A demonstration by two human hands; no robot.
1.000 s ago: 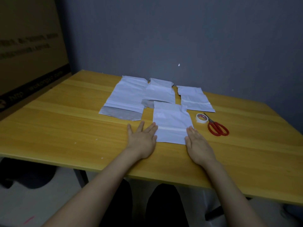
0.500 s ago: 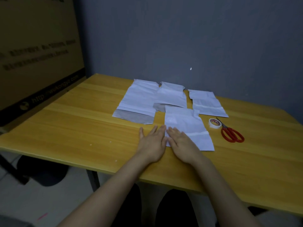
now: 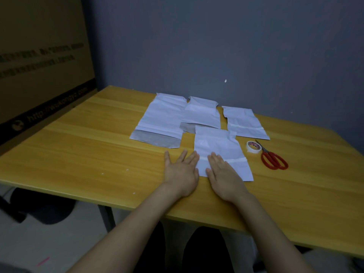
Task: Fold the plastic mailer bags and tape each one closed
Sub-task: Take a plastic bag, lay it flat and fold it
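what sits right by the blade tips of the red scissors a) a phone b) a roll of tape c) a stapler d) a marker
B: the roll of tape lies at the blade tips of the red scissors, just right of the nearest mailer bag.

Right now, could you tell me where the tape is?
In the head view, the tape lies on the table, right of centre, between the nearest bag and the scissors.
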